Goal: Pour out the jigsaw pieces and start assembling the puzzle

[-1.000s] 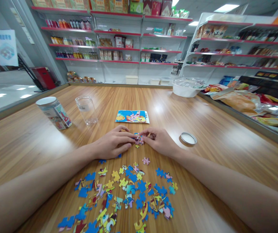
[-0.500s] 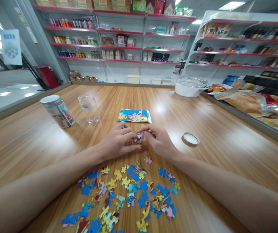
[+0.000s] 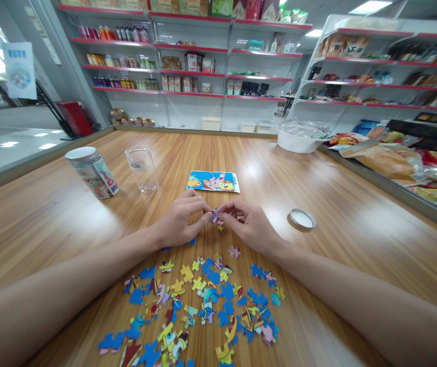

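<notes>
Apparently joining puzzle piece [image 3: 216, 211] to small cluster [image 3: 217, 220], on bench [image 3: 180, 150] just this side of picture card [image 3: 213, 181]. Probably grasping piece at cluster's far side between fingers of left hand [image 3: 184, 219] and right hand [image 3: 254, 224]; cannot tell exact grip. Likely calls next for aligning tabs, then pressing flat. Versus half a second earlier: now pinching with left thumb drawn up to fingertips, not stretched along cluster's near edge.

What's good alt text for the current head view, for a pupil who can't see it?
A person's left hand and right hand handle a small puzzle cluster on a wooden table. Loose pieces lie nearer the viewer, a picture card beyond, two jars left, a round lid right.
</notes>
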The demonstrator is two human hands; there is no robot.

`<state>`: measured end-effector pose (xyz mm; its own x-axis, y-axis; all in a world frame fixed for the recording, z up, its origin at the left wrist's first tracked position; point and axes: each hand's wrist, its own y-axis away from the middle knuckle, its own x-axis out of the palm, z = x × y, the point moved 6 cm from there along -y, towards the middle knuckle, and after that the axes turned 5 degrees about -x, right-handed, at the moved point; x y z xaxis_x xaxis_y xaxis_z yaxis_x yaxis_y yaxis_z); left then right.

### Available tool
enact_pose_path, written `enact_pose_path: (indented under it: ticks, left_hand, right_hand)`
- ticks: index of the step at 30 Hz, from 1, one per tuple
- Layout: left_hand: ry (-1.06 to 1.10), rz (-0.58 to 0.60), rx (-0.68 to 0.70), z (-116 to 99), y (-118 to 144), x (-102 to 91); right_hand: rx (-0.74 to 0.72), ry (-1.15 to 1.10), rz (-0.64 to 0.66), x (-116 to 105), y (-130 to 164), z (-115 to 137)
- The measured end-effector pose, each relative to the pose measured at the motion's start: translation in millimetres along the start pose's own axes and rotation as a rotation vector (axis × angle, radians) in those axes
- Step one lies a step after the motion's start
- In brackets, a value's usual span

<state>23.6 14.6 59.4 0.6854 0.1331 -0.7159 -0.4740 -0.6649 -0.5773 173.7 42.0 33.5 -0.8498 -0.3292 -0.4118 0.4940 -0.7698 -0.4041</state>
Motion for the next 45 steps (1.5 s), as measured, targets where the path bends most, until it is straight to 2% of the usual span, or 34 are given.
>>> enact_pose_path:
  ticks: [9, 27, 36, 40, 45]
  left_hand:
    - [0.02, 0.104, -0.074, 7.1, 0.9, 2.4]
    - [0.027, 0.15, -0.078, 7.6, 1.3, 6.6]
    - [0.046, 0.137, -0.038, 5.0, 1.8, 6.4]
    - [0.064, 0.14, -0.068, 5.6, 0.7, 5.2]
    - [0.167, 0.173, -0.155, 15.3, 1.5, 2.3]
  right_hand:
    - [-0.042, 0.093, 0.075, 5.3, 1.0, 4.7]
    - [-0.256, 0.3, 0.071, 0.8, 3.6, 15.2]
    - [-0.258, 0.269, 0.093, 2.2, 3.4, 16.2]
    - [-0.239, 0.259, 0.1, 3.1, 3.3, 15.6]
    - [-0.064, 0.133, 0.031, -4.1, 2.0, 4.1]
